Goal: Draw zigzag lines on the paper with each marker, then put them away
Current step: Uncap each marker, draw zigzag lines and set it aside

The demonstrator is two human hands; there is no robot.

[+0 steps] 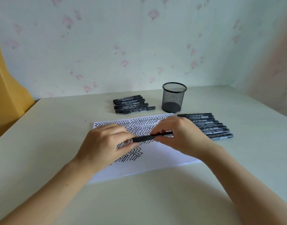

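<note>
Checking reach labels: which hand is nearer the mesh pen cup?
Right. The right hand sits just in front of the pen cup, gripping the marker; the left hand holds its other end, farther left.

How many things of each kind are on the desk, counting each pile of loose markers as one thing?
Marker piles: 2, the far pile and the right pile; the markers in them lie too close together to count
Held marker: 1
Mesh cup: 1
Paper: 1
Total: 5
</note>
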